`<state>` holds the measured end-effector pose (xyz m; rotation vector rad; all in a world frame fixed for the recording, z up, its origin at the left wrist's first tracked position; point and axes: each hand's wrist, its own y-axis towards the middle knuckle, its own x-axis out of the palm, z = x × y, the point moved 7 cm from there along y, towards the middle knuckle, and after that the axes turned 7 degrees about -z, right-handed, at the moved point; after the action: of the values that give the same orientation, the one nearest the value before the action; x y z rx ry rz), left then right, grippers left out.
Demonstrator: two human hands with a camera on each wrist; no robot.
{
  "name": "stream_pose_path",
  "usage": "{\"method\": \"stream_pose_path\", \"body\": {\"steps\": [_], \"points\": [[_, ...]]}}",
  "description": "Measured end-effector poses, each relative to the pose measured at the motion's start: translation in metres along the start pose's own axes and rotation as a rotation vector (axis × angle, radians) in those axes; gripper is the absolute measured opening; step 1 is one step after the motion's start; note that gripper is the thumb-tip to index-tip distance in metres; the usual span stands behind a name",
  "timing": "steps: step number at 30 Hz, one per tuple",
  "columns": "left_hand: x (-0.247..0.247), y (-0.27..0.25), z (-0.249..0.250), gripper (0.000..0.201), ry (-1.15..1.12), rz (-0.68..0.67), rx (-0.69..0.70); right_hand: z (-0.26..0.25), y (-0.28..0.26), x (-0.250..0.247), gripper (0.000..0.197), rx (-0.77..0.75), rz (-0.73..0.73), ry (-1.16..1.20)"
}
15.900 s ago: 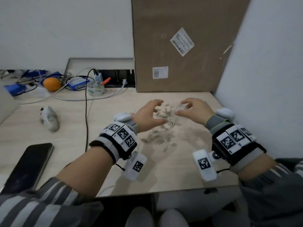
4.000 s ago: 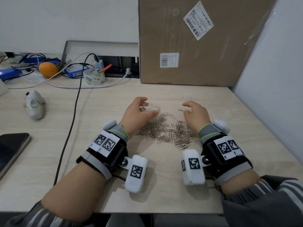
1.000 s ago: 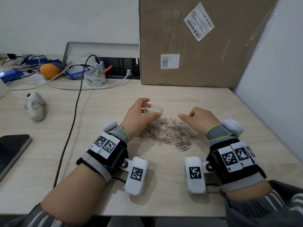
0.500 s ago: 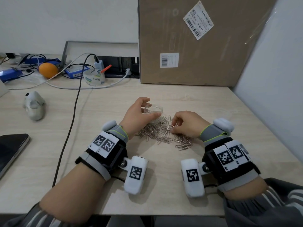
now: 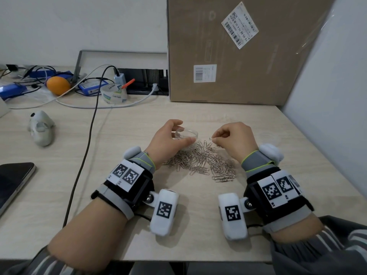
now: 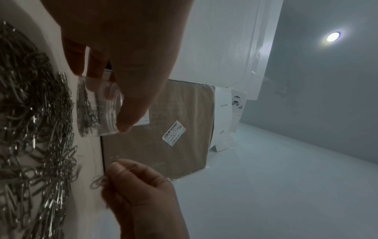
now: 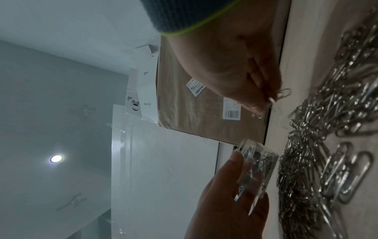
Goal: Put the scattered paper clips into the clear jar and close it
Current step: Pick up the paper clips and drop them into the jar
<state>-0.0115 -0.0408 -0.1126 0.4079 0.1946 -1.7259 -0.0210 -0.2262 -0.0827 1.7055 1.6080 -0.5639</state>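
A small clear jar (image 5: 187,135) stands without a lid on the table, at the far edge of a heap of silver paper clips (image 5: 200,162). Some clips lie inside it. My left hand (image 5: 181,133) grips the jar, thumb on the near side and fingers on the far side. My right hand (image 5: 215,136) hovers just right of the jar, above the heap, and pinches a paper clip (image 5: 211,138). In the left wrist view the jar (image 6: 98,110) sits under my thumb. The right wrist view shows the pinched clip (image 7: 283,94) sticking out of the fingertips, with the jar (image 7: 257,168) beyond.
A large cardboard box (image 5: 228,56) stands behind the jar and a white wall panel (image 5: 327,116) closes the right side. A black cable (image 5: 87,147) runs down the table on the left. A phone (image 5: 14,183), a grey figure (image 5: 40,129) and a tape roll (image 5: 114,94) lie farther left.
Half a second ago my right hand was down on the heap; now it is lifted with a clip pinched, close to the jar. My left hand has stayed on the jar.
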Motion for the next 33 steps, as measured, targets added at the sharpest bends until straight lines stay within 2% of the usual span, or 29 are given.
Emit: {"method": "stream_pose_path", "body": {"steps": [5, 7, 10, 15, 20, 23, 25, 28, 30, 33], "points": [[0.006, -0.001, 0.003, 0.058, 0.015, -0.065, 0.012, -0.006, -0.002, -0.017, 0.013, -0.068, 0.201, 0.288], [0.011, -0.002, 0.006, 0.06, 0.032, -0.122, 0.026, -0.011, -0.004, -0.021, 0.014, -0.115, 0.224, 0.413], [0.021, -0.005, 0.009, 0.061, 0.032, -0.212, 0.042, -0.019, -0.006, -0.017, 0.011, -0.168, 0.181, 0.538], [0.024, -0.006, 0.011, 0.062, 0.003, -0.23, 0.067, -0.031, -0.01, 0.004, 0.004, -0.235, -0.026, 0.398], [0.016, -0.004, 0.009, 0.063, -0.016, -0.139, 0.055, -0.02, -0.006, -0.009, 0.018, -0.183, 0.057, 0.38], [0.008, -0.003, 0.007, 0.061, -0.017, -0.065, 0.04, -0.003, -0.005, -0.018, 0.04, -0.025, 0.078, 0.303], [0.003, -0.001, 0.004, 0.06, -0.025, -0.023, 0.026, 0.01, -0.006, -0.017, 0.054, 0.106, -0.046, 0.156], [0.0, 0.0, 0.002, 0.06, -0.032, 0.003, 0.01, 0.022, -0.014, 0.004, 0.064, 0.23, -0.418, -0.072], [0.001, -0.001, 0.002, 0.06, -0.033, 0.004, 0.006, 0.024, -0.023, 0.017, 0.065, 0.281, -0.587, -0.073], [0.0, -0.001, 0.002, 0.06, -0.039, 0.008, 0.003, 0.02, -0.028, 0.031, 0.061, 0.309, -0.687, 0.019]]}}
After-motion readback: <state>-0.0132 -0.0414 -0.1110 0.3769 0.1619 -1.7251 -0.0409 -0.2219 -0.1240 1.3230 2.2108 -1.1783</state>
